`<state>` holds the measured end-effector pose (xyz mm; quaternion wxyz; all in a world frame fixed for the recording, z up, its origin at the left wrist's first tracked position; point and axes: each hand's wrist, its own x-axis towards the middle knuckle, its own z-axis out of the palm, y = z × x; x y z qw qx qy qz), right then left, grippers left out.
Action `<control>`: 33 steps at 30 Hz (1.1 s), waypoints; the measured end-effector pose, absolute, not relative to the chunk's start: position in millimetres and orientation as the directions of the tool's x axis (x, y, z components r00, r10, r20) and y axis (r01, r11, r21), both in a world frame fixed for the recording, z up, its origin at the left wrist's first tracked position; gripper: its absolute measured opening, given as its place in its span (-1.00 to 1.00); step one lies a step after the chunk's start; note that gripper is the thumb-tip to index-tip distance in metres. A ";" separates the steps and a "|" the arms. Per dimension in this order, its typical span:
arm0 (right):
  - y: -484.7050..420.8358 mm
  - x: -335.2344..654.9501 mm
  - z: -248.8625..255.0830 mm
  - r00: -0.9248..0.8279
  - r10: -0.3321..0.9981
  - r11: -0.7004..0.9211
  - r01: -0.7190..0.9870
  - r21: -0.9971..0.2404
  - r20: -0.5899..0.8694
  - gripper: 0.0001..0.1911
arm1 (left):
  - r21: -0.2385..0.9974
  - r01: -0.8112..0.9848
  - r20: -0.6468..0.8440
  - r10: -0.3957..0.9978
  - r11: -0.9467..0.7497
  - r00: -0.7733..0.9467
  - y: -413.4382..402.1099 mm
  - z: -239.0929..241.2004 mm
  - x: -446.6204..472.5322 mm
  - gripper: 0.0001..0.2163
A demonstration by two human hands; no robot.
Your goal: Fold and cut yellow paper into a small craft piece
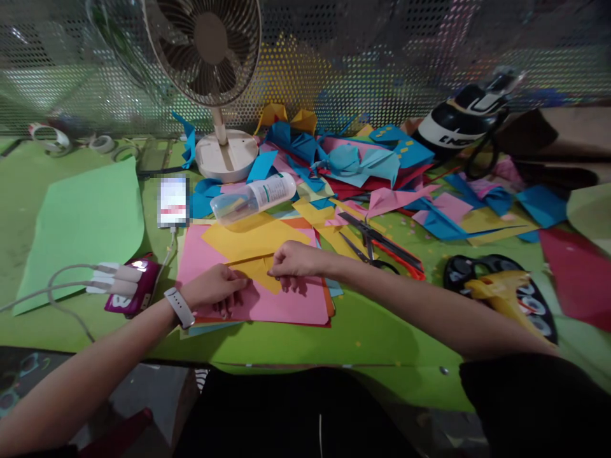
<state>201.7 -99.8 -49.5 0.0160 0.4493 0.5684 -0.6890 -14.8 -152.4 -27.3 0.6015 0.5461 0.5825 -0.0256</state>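
Note:
A yellow paper sheet (252,245) lies folded on a stack of pink sheets (286,302) on the green table (363,331). My left hand (217,287), with a white watch on its wrist, presses down on the paper's left part, fingers curled. My right hand (293,261) is closed in a pinch on the folded yellow edge. Both hands touch the same sheet, close together.
Scissors (377,245) lie right of the stack. A plastic bottle (252,197) lies on its side behind it. A fan (214,76) stands at the back, a phone (172,202) and a power bank with cables (131,286) at the left. Folded coloured papers (363,165) litter the back right.

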 end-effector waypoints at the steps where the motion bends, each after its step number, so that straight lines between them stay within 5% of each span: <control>1: -100.5 202.0 -51.2 -0.594 0.493 -0.353 0.531 -0.770 -0.635 -0.75 | 0.617 0.681 -0.727 0.617 0.394 0.301 -155.3 -26.3 -17.0 -0.53; 4: -105.1 202.6 -54.0 -0.580 0.531 -0.333 0.527 -0.782 -0.618 -0.78 | 0.607 0.763 -0.586 0.774 0.222 0.241 -165.8 -22.2 -17.8 -0.53; 6: -109.9 203.1 -51.9 -0.567 0.577 -0.292 0.529 -0.797 -0.588 -0.78 | 0.559 0.826 -0.286 0.918 -0.073 0.274 -173.3 -21.8 -13.6 -0.58; 8: -114.7 204.2 -45.9 -0.550 0.621 -0.230 0.554 -0.800 -0.559 -0.79 | 0.400 0.827 0.041 0.910 -0.394 0.413 -180.4 -26.0 -6.9 -0.68; 10: -118.0 206.0 -37.5 -0.537 0.671 -0.126 0.598 -0.792 -0.512 -0.80 | 0.229 0.768 0.199 0.802 -0.598 0.564 -186.3 -34.3 0.2 -0.72; 14: -118.5 211.7 -27.6 -0.502 0.863 0.337 0.661 -0.670 -0.062 -0.83 | 0.054 0.728 0.221 0.719 -0.683 0.659 -193.5 -51.8 9.1 -0.71; 17: -117.1 216.4 -34.9 -0.565 0.778 0.627 0.665 -0.406 0.275 -0.76 | 0.042 0.737 0.210 0.727 -0.675 0.654 -194.8 -57.6 10.0 -0.67; 22: -120.0 221.2 -57.1 -0.717 0.619 0.782 0.603 -0.160 0.322 -0.74 | 0.037 0.738 0.232 0.724 -0.674 0.649 -194.1 -60.2 9.5 -0.60; 33: -111.8 217.8 -67.0 -0.705 0.627 0.767 0.632 -0.107 0.330 -0.81 | 0.002 0.732 0.239 0.712 -0.681 0.661 -185.5 -57.9 17.0 -0.47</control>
